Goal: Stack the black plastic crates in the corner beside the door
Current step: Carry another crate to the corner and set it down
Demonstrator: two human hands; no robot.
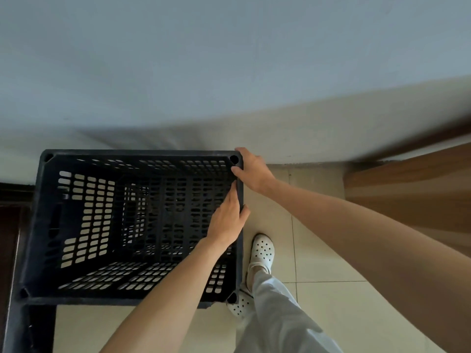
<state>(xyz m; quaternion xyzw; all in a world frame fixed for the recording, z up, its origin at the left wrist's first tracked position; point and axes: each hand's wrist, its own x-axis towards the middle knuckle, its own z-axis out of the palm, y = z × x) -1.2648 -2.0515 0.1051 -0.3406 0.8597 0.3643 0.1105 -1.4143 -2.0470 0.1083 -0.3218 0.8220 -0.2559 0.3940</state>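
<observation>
A black plastic crate (pixel 76 225) with slotted walls stands open side up against the pale wall, seen from above. Through its slotted floor more black lattice shows, so it seems to sit on another crate. Both hands are on its right rim. My left hand (pixel 228 220) reaches across the crate and grips the middle of that rim, fingers inside and thumb outside. My right hand (pixel 253 171) holds the far right corner of the rim.
The wall (pixel 229 72) runs behind the crate. A dark door frame (pixel 10 225) lies at the left edge. A brown wooden panel (pixel 407 189) stands at the right. Beige floor tiles (pixel 318 263) and my feet in white perforated clogs (pixel 262 250) are to the crate's right.
</observation>
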